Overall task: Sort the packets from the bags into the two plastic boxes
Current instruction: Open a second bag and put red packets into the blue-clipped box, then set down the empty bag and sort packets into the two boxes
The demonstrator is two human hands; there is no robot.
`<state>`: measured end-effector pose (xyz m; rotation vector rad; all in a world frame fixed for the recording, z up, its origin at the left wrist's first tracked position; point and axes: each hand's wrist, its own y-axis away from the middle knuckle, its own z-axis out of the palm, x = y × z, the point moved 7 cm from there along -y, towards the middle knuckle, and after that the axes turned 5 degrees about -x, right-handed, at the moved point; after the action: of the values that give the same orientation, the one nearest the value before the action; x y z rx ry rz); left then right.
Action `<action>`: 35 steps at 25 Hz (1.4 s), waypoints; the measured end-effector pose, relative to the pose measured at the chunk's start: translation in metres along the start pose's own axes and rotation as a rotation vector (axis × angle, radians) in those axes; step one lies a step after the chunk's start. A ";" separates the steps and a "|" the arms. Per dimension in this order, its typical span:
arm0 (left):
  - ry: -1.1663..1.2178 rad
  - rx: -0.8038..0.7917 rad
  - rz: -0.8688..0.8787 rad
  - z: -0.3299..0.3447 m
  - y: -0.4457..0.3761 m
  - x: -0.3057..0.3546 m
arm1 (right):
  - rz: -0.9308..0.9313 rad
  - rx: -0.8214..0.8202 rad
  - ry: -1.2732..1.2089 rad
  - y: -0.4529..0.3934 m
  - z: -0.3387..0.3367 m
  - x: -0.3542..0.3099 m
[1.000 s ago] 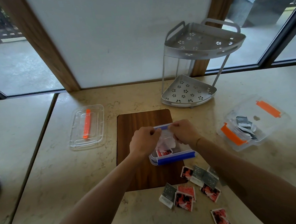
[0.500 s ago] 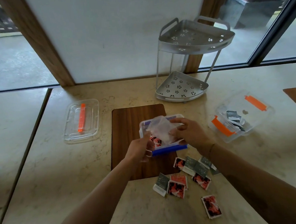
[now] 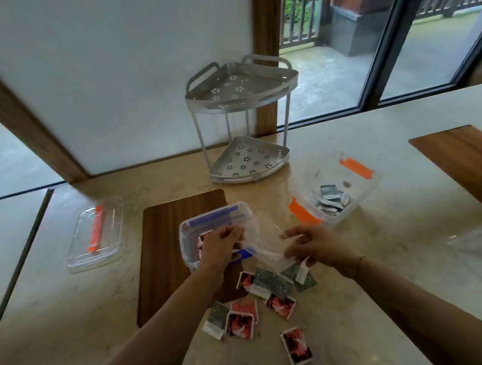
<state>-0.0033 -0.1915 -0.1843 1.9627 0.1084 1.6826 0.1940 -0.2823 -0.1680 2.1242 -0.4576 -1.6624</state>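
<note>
A clear plastic bag [image 3: 266,237] is stretched between both hands, over the near edge of the blue-clipped box [image 3: 209,230] holding red packets. The orange-clipped box [image 3: 335,195] to the right holds grey packets; mixed red and grey packets [image 3: 259,303] lie scattered on the counter nearer the person

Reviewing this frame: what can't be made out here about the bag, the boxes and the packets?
- Clear bag, head view: whether packets remain inside; its plastic is creased and both the left hand and right hand cover its ends.
- Blue-latched box: most of its contents, hidden by the left hand and bag.
- Orange-latched box: the grey packets' count; they overlap.
- Loose packets: print too small and blurred to read.
</note>
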 end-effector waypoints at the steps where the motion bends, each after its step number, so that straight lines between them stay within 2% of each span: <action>1: -0.083 -0.007 0.044 0.024 -0.002 0.007 | 0.018 0.017 0.000 0.009 -0.020 0.015; 4: -0.255 -0.079 0.119 0.116 -0.008 0.014 | 0.066 0.082 -0.033 0.045 -0.089 0.068; 9: -0.409 -0.245 0.154 0.268 -0.008 0.004 | 0.196 0.141 -0.068 0.114 -0.192 0.161; 15: -0.706 -0.455 0.120 0.387 -0.026 -0.034 | 0.349 0.330 -0.043 0.159 -0.255 0.253; 19: -0.898 -0.489 0.112 0.427 -0.034 -0.059 | 0.501 0.369 0.099 0.169 -0.263 0.295; 25: -1.117 -0.516 0.188 0.459 -0.034 -0.078 | 0.596 0.378 0.357 0.175 -0.267 0.311; 31: -1.146 -0.509 0.247 0.474 -0.029 -0.082 | 0.624 0.395 0.481 0.184 -0.272 0.312; 35: -1.173 -0.491 0.280 0.462 -0.034 -0.078 | 0.632 0.433 0.650 0.190 -0.283 0.300</action>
<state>0.4216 -0.3554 -0.3008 2.2665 -0.9314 0.3776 0.5381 -0.5615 -0.2650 2.2983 -1.1837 -0.5168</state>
